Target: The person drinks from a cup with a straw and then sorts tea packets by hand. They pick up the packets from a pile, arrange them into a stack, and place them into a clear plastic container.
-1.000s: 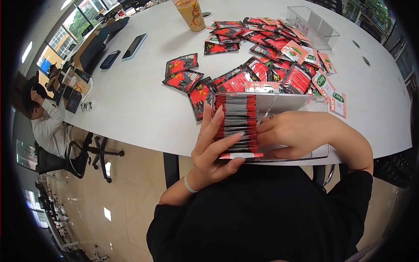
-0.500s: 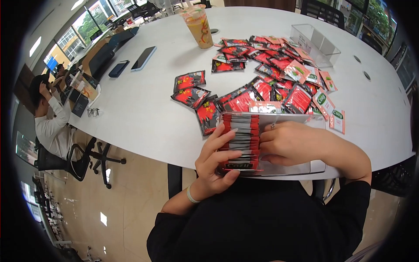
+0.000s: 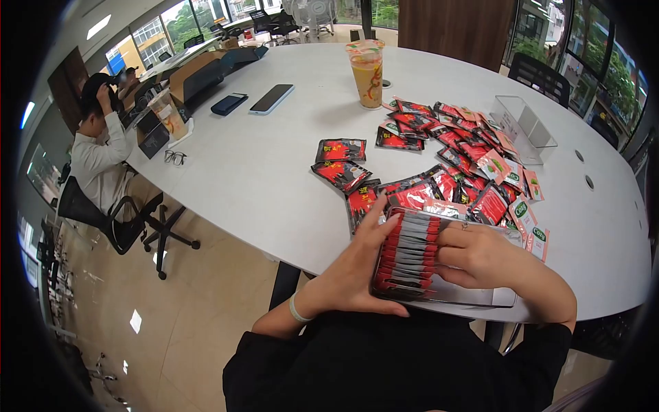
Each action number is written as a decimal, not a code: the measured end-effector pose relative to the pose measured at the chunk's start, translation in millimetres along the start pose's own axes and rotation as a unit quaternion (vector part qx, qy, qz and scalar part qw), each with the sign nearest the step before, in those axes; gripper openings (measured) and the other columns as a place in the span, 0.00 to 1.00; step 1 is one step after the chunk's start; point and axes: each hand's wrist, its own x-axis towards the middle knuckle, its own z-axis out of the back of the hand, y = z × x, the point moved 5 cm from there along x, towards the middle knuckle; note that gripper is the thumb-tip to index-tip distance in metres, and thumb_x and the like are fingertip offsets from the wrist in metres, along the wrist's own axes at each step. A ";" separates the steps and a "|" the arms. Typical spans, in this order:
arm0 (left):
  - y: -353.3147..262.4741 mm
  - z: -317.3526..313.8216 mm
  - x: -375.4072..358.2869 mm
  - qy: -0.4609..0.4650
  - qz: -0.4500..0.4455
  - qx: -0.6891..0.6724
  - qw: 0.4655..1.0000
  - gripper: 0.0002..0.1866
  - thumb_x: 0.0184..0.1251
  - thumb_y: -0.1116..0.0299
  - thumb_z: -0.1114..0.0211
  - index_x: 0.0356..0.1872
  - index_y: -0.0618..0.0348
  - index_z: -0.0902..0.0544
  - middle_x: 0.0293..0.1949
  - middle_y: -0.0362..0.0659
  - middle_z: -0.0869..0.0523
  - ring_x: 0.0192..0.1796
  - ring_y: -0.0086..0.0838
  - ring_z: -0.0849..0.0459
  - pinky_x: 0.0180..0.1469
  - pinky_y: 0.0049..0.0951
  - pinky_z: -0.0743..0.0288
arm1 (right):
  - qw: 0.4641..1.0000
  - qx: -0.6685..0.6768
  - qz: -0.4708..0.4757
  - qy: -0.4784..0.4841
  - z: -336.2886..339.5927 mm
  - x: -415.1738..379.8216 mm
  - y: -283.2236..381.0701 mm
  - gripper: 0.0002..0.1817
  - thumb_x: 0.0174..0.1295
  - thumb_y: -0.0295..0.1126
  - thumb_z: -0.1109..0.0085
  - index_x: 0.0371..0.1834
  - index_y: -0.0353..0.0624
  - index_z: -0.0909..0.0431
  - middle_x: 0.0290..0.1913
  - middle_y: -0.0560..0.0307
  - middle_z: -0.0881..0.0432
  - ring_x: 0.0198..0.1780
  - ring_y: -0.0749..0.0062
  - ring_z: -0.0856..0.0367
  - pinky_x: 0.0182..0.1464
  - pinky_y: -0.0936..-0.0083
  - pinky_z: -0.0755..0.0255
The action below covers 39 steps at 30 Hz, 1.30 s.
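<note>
A clear plastic box (image 3: 473, 300) sits at the table's near edge, its left part filled with a tight row of red and grey sachets (image 3: 412, 248) standing on edge. My left hand (image 3: 351, 275) spans the box's left end, thumb along the near side and fingers at the far corner. Inside the box, my right hand (image 3: 477, 257) has its fingers curled against the right side of the row; the fingertips are partly hidden. Just beyond the box lie loose red-and-black sachets (image 3: 341, 175) and pink-and-white sachets (image 3: 523, 214) in a spread pile.
Another clear divided box (image 3: 527, 134) stands behind the pile at right. A drink cup (image 3: 368, 79), a phone (image 3: 272, 99), a dark wallet-like item (image 3: 229, 104) and glasses (image 3: 174, 158) are farther off. At left, a person in white (image 3: 99, 154) sits on a chair.
The head view has shifted, so the scene sits lower and further right. My left hand's fingers have moved from atop the sachet row to the box's left end; my right hand stays inside.
</note>
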 end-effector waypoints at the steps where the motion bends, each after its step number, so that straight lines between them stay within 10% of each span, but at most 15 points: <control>1: 1.6 -2.0 0.1 -0.002 -0.001 0.000 1.000 0.62 0.34 0.45 0.23 0.68 0.58 0.54 0.67 0.67 0.59 0.70 0.58 0.57 0.67 0.48 0.53 | 1.000 -0.002 0.001 0.001 -0.4 0.2 0.7 0.08 0.44 0.29 0.37 0.23 0.40 0.26 0.29 0.57 0.29 0.32 0.65 0.26 0.34 0.72 0.28; 20: 7.2 -9.8 5.0 0.064 -0.011 -0.034 0.997 0.63 0.39 0.44 0.26 0.67 0.62 0.62 0.67 0.64 0.58 0.70 0.59 0.62 0.68 0.50 0.55 | 0.965 -0.085 -0.201 -0.143 93.3 -29.3 -55.1 0.09 0.49 0.30 0.38 0.30 0.38 0.24 0.36 0.51 0.23 0.40 0.59 0.23 0.41 0.70 0.29; 25: 18.1 13.3 9.8 0.072 0.026 -0.030 0.997 0.62 0.43 0.34 0.36 0.67 0.64 0.63 0.68 0.63 0.56 0.70 0.52 0.53 0.68 0.44 0.51 | 0.925 -0.081 -0.346 -0.134 101.0 -48.6 -105.8 0.12 0.51 0.35 0.37 0.31 0.36 0.23 0.36 0.50 0.22 0.38 0.59 0.23 0.40 0.68 0.30; 32: 52.8 50.8 106.3 -0.026 0.080 0.026 0.996 0.38 0.59 0.55 0.38 0.62 0.68 0.44 0.59 0.58 0.32 0.61 0.45 0.32 0.60 0.39 0.37 | 0.921 -0.023 -0.384 -0.067 63.6 -34.6 -219.2 0.12 0.52 0.34 0.40 0.35 0.37 0.20 0.40 0.49 0.20 0.39 0.60 0.22 0.43 0.70 0.28; 39: 132.2 14.5 126.0 -0.145 -0.038 0.114 0.982 0.33 0.57 0.66 0.38 0.61 0.64 0.41 0.52 0.51 0.24 0.55 0.38 0.25 0.56 0.34 0.33 | 0.971 -0.135 -0.190 -0.060 5.4 13.8 -263.5 0.14 0.52 0.36 0.44 0.30 0.35 0.19 0.37 0.44 0.20 0.43 0.55 0.23 0.46 0.64 0.30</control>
